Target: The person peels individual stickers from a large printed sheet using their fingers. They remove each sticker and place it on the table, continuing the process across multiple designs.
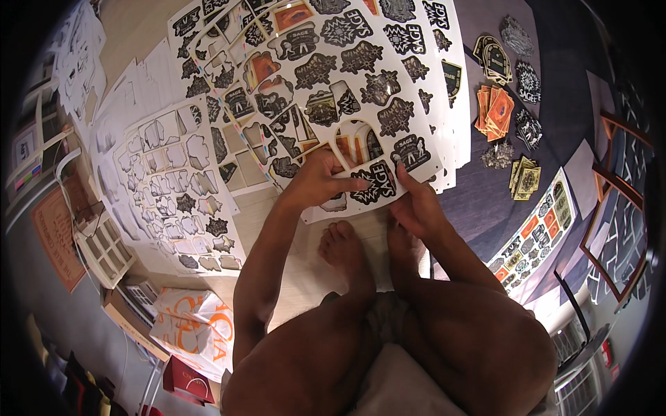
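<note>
A large white sticker sheet (316,213), printed with rows of black, grey and orange die-cut stickers, is held up by its near end. My left hand (316,182) grips it at the near left, thumb lying on top beside a black-and-white sticker (378,182) and fingers partly hidden behind the sheet. Close by, an arch-shaped cutout opens through the sheet. My right hand (415,204) pinches the near right edge, thumb on top near a dark sticker (413,152), other fingers underneath.
More sheets with cut-out holes (159,149) lie at left. Sorted piles on the dark mat include orange cards (495,111), arched black-and-gold stickers (494,61) and gold stickers (526,179). A smaller sticker sheet (538,232) and a wooden frame (602,182) are at right; a shopping bag (191,326) stands lower left.
</note>
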{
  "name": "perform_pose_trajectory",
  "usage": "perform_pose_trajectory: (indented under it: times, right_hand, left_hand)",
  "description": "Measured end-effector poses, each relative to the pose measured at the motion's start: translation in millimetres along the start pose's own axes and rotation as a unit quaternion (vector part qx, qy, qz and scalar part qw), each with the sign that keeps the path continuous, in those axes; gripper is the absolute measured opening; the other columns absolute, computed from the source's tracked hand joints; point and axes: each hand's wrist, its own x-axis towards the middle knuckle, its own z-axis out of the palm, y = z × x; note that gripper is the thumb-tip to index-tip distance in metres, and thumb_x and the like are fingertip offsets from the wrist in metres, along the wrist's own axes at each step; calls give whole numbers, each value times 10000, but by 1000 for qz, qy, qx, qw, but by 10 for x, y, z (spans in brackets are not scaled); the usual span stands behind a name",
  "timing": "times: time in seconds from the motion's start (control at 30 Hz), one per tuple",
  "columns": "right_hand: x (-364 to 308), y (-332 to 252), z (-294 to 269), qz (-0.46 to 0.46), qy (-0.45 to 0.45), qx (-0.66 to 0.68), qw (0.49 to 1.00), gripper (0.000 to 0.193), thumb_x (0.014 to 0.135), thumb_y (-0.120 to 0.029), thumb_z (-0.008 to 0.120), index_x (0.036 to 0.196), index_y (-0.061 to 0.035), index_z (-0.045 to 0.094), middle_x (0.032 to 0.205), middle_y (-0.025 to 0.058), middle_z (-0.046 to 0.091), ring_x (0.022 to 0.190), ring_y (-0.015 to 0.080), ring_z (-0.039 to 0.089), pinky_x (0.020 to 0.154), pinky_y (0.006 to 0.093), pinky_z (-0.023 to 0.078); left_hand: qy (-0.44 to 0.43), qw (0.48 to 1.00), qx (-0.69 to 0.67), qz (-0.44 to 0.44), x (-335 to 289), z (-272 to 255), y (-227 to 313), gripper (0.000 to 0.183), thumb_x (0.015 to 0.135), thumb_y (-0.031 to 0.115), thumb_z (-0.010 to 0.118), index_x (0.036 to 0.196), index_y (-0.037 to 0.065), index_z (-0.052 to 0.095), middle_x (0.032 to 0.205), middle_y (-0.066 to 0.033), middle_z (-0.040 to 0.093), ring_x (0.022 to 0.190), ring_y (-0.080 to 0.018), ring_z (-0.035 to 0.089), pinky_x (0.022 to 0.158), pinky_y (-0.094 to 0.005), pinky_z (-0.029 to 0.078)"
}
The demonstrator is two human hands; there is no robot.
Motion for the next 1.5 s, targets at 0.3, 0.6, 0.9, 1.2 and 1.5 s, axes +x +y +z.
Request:
perform_pose_trajectory:
  times: [0.3,0.6,0.9,1.2,1.5]
  right_hand:
    - [-420,-361,171,-223,233,-639,698,339,865,-319,802,794,-5,693,529,17,609,457,89,551,448,254,414]
    - [-303,-579,487,-269,90,-702,654,339,837,-294,826,944,-2,691,673,46,660,590,93,603,539,273,463]
    - [193,-538,158,-125,-69,-687,712,339,874,-277,777,773,-18,583,624,7,538,602,78,443,539,298,383]
    - [287,-452,64,-120,-79,-623,769,364,888,-194,758,718,-37,476,599,-40,394,592,50,344,502,284,299]
    - [270,-320,-34,-166,-73,-555,811,296,902,-172,753,748,-32,543,593,-66,416,597,25,347,498,257,277]
  left_hand:
    - [9,997,81,-9,19,-30,25,422,803,74,833,1177,-8,657,1099,-58,715,935,-84,667,854,-241,522]
    - [59,998,25,-13,71,76,124,456,804,42,822,1215,2,630,1047,-56,733,932,-95,678,844,-257,541]
    - [23,999,23,-32,94,-47,47,262,941,180,722,1140,14,680,951,13,686,858,-46,592,787,-237,477]
    - [32,999,-32,-15,131,-41,-58,197,961,216,691,1042,41,731,927,53,646,862,-29,541,821,-250,427]
    - [55,996,-57,-32,111,29,45,235,948,252,702,1056,44,714,918,38,649,850,-38,555,809,-240,426]
